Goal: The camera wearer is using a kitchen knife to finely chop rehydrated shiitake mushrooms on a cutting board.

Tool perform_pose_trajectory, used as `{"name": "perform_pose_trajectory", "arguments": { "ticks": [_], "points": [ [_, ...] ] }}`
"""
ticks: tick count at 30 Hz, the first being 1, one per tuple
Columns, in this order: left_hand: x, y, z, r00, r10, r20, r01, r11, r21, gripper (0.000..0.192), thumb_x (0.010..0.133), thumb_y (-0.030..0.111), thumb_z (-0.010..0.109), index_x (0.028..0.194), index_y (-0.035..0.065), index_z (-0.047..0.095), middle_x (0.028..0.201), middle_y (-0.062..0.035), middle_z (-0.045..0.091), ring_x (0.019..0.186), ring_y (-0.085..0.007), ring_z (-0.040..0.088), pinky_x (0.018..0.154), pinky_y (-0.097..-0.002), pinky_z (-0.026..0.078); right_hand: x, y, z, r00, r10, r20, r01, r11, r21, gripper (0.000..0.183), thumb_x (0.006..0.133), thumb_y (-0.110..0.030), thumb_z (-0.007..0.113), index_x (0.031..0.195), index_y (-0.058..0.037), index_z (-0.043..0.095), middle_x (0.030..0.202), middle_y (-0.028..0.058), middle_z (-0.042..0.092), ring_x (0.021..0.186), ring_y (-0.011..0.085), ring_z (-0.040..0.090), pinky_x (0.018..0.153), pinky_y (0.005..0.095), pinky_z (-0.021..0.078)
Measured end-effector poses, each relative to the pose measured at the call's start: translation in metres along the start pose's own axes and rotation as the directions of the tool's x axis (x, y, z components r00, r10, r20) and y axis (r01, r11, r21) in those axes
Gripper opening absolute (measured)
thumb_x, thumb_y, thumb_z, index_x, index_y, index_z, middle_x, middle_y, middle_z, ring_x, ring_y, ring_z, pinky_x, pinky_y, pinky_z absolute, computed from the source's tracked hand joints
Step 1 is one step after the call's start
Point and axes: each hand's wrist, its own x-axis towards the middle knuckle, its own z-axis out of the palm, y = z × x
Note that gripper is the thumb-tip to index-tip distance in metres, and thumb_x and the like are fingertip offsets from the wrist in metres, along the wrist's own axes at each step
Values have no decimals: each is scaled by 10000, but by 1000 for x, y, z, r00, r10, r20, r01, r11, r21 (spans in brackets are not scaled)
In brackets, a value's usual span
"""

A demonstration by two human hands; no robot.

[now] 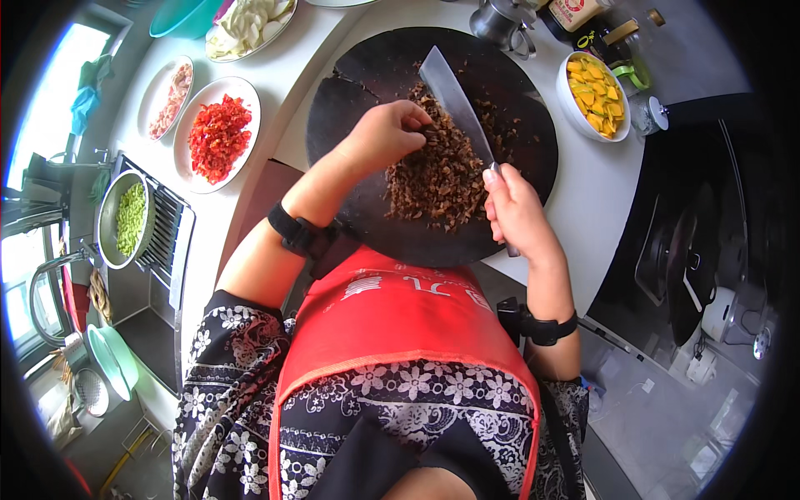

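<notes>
A pile of finely chopped brown food [437, 181] lies on a round, dark chopping board [362, 206]. My right hand [515, 209] grips the handle of a cleaver [456, 97], whose broad blade slants up and left across the far side of the pile. Scattered brown bits lie beyond the blade. Over the pile's left part is my left hand [397, 128], its fingers curled with the tips close together near the brown food. Whether a small piece is pinched between those fingertips is hidden.
Left of the board stand plates of chopped red pepper [220, 140], pinkish diced food [172, 103] and pale sliced food [250, 25]. Green diced food [131, 219] fills a strainer by the sink. A bowl of yellow chunks [595, 94], a metal pot [503, 25] and a black cooktop [694, 206] are rightward.
</notes>
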Motion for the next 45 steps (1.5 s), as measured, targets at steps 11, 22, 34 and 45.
{"name": "perform_pose_trajectory", "arguments": {
  "ticks": [11,22,34,45],
  "points": [
    [-29,27,-24,947,304,-107,-265,922,282,134,774,102,655,885,28,665,828,-77,614,722,-160,608,666,-283,493,-14,-21,-6,996,66,56,-60,993,-99,266,981,-252,448,862,-15,439,629,211,538,600,406,553,528,438,425],
    [41,14,-49,957,283,-66,-200,806,557,280,804,201,608,1035,50,653,997,-151,638,870,-281,623,800,-362,496,-37,-1,-29,993,-102,-63,112,979,170,231,999,-241,423,895,-40,472,603,12,460,397,60,391,372,207,328],
    [89,9,-8,950,304,64,-293,810,508,611,682,500,755,1097,64,652,1138,-178,555,1120,-337,508,971,-383,422,-1,36,-59,904,-272,-331,76,862,-501,327,899,-324,596,856,-21,481,713,197,602,689,415,591,613,442,460],
    [28,22,7,937,333,105,-349,908,231,639,654,294,814,1200,76,563,1160,-140,539,1122,-300,516,986,-355,407,-1,0,-34,996,42,77,-53,987,152,275,946,-303,546,840,-67,453,588,-5,449,402,66,412,362,229,357]
  ]
}}
